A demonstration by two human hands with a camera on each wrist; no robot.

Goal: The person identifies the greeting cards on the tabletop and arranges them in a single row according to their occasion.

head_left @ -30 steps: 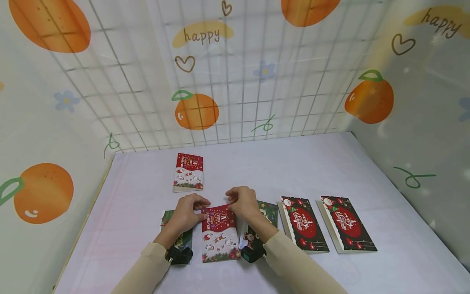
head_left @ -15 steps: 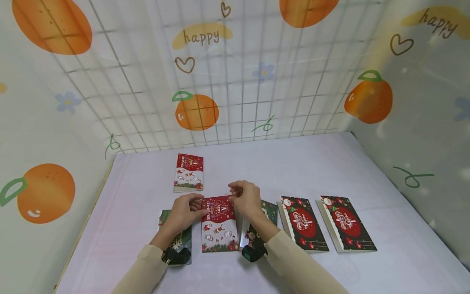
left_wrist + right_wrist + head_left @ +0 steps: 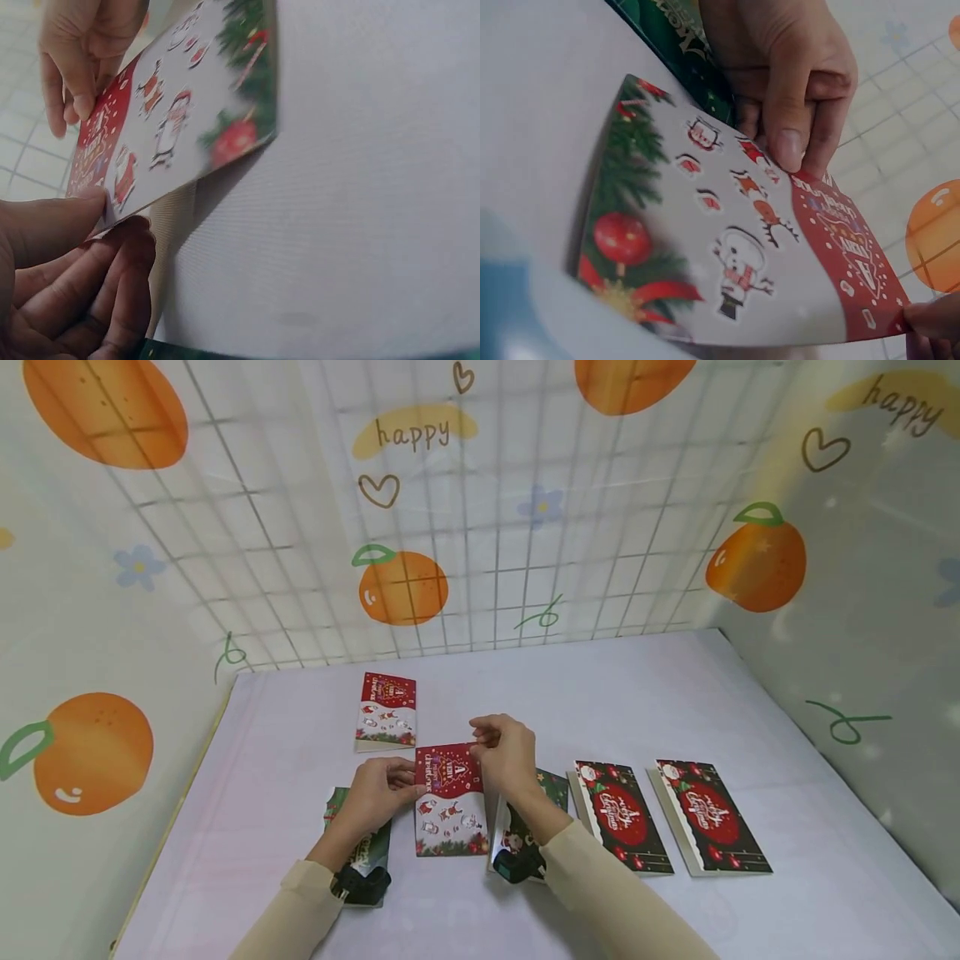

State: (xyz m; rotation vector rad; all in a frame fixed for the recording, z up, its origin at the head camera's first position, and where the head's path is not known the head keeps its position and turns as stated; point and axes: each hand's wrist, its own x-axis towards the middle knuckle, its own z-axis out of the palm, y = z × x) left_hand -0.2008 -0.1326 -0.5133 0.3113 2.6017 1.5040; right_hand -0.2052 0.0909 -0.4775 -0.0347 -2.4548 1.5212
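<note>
Both hands hold a red and white Christmas card (image 3: pixel 451 810) by its opposite side edges. My left hand (image 3: pixel 381 793) pinches its left edge, thumb on the printed front and fingers behind, as the left wrist view shows. At the upper right edge of the card, my right hand (image 3: pixel 507 758) pinches with thumb and fingertips. The card is tilted, and in the left wrist view its lower edge stands off the white tabletop with a shadow under it. A green card (image 3: pixel 367 852) lies partly beneath my left forearm. Another green card (image 3: pixel 551 793) is partly hidden by my right wrist.
A matching red and white card (image 3: pixel 386 712) stands slightly open farther back on the white table (image 3: pixel 600 693). To the right lie two dark cards with red circles, the nearer card (image 3: pixel 624 817) and the outer card (image 3: pixel 712 817). A printed curtain (image 3: pixel 480 527) hangs behind.
The red and white card has moved away from the body, toward the back of the table, with both hands keeping hold of it. The other cards stay where they were.
</note>
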